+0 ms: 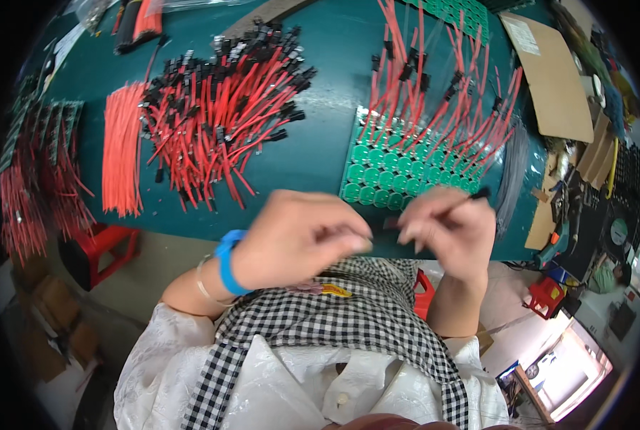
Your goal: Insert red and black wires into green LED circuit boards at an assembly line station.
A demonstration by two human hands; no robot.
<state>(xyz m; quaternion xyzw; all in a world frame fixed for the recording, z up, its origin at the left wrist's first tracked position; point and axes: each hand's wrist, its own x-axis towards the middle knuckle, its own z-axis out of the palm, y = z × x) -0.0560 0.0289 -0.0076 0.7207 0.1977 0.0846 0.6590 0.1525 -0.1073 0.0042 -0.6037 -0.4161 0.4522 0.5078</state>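
Observation:
In front of my apron, both hands are raised at the table's near edge. My left hand (302,236) has curled fingers, with thumb and forefinger close together; anything between them is too blurred to make out. A thin dark piece with a black end (482,193) passes through the bent fingers of my right hand (452,233), and I cannot tell its kind. Just beyond the hands lies a panel of round green circuit boards (381,175). Red wires with black connectors (452,89) extend from it toward the far side.
A heap of red wires with black connectors (219,107) covers the left middle of the green table (327,136). Beside it lie a bundle of red wires (122,150) and wired boards (47,165). Grey wires (513,168) and cardboard (553,86) are at the right.

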